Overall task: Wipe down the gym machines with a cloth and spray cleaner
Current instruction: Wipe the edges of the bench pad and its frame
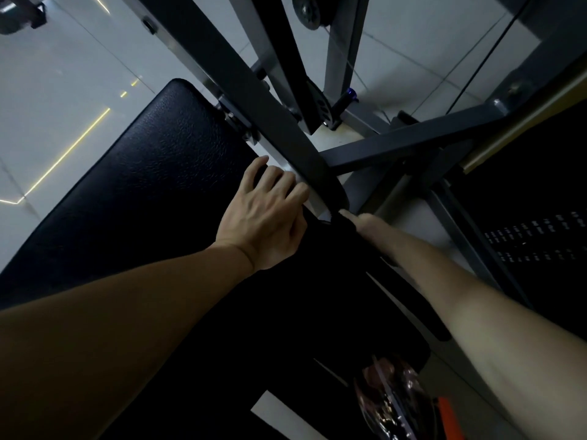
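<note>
The left hand (263, 214) lies on the far end of the machine's black pad (143, 173), palm down, its fingers bent over the pad's edge so that the tips touch the pale metal strip beside it; the grip is narrow, hooked on that edge. The right hand (365, 222) reaches in from the other side to the lower end of the dark slanted bar (254, 96) of the frame. Most of it is hidden behind a dark fold (344, 231), which may be the cloth, though the dim light leaves that unsure; only one fingertip shows above it, just beside the bar's rounded end. Whether this grip is wide or clamped on the fold cannot be told. The two hands are near each other, with the bar's end between them. A grey cross beam (413, 144) runs off to the right from the bar. A pulley wheel (309, 9) sits at the top, and a weight stack (533, 236) with pale number labels stands at the right. Near the bottom edge lies a clear, shiny object (390, 401) with an orange part beside it, too blurred to name. Pale floor tiles (57, 74) show at the left.
</note>
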Demonstrator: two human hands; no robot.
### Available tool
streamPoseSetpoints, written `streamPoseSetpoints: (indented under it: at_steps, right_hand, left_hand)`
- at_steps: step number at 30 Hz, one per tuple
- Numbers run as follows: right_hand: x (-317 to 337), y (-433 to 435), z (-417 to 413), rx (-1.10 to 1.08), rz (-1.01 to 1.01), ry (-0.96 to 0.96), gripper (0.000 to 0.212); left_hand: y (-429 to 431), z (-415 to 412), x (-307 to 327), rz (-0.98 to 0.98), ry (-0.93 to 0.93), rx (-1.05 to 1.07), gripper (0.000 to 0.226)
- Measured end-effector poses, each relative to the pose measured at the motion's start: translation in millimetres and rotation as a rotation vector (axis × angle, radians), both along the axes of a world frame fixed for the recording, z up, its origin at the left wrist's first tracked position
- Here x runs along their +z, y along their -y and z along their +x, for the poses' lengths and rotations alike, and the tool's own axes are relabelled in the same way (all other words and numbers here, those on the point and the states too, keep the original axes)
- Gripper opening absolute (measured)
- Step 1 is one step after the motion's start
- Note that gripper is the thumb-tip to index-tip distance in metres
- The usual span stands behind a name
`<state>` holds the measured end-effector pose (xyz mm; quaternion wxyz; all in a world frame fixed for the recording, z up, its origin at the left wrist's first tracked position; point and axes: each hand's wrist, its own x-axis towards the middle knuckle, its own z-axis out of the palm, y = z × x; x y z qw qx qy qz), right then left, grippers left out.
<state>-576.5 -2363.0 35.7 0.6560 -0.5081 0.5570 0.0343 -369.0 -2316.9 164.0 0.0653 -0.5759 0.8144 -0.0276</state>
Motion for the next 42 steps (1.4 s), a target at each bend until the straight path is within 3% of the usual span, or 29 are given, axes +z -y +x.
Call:
streamPoseSetpoints:
  at_steps: [2, 4, 7, 10, 14, 17, 19, 22, 24, 28, 31, 34, 36, 38, 41, 42]
  right_hand:
    - [3, -18, -14, -0.100, -0.034, 0.228, 0.035]
    - [5, -38, -33, -0.078, -0.108, 0.317, 0.035]
    - [2, -36, -27, -0.129, -0.053, 0.284, 0.023]
    - [7, -14, -11, -0.029, -0.070, 0.169, 0.037]
    - [-8, -2, -19, -0.124, 0.245, 0.168, 0.035]
    - [-9, 0, -17, -0.038, 0.151, 0.118, 0.022]
    - [-4, -5, -17, -0.009, 0.005, 0.041, 0.031]
    - [4, -33, -34, -0.046, -0.122, 0.252, 0.017]
    - [9, -41, -36, -0.124, 0.021, 0.351, 0.017]
    - [-2, -15, -16, -0.024, -0.061, 0.124, 0.041]
    - [-7, -3, -19, -0.045, 0.143, 0.075, 0.031]
    - [-9, 7, -14, -0.196, 0.336, 0.215, 0.024]
    - [-3, 16, -10, -0.177, 0.256, 0.312, 0.018]
    - [8, 19, -5, -0.027, 0.132, 0.359, 0.017]
    - [10, 19, 8, 0.169, -0.098, 0.259, 0.013]
    - [10, 20, 14, 0.180, -0.103, 0.225, 0.023]
  left_hand:
    - [0, -1, 0, 0.010, 0.008, 0.003, 0.027]
    - [0, -2, 0, 0.024, 0.010, 0.006, 0.028]
    - [0, -1, 0, 0.025, 0.005, 0.007, 0.028]
    - [0, 0, -1, 0.014, 0.002, -0.003, 0.027]
    - [-1, -1, 0, 0.018, -0.004, 0.003, 0.027]
    - [1, 0, -1, 0.013, 0.015, -0.005, 0.025]
    - [0, 0, -1, 0.026, 0.010, 0.001, 0.025]
    - [0, -2, -1, 0.009, 0.008, 0.006, 0.026]
    - [1, -1, 0, 0.024, 0.018, 0.009, 0.026]
    - [1, 0, -2, 0.017, 0.024, -0.001, 0.027]
    - [1, 0, -1, 0.029, 0.026, 0.011, 0.024]
    - [1, -1, 1, 0.033, 0.040, 0.002, 0.026]
    - [0, -1, 0, 0.034, 0.033, 0.005, 0.025]
    - [0, -1, 0, 0.022, 0.024, 0.008, 0.026]
    - [-1, -2, 2, 0.035, 0.013, 0.014, 0.027]
    - [-1, -2, 1, 0.031, 0.010, 0.014, 0.027]
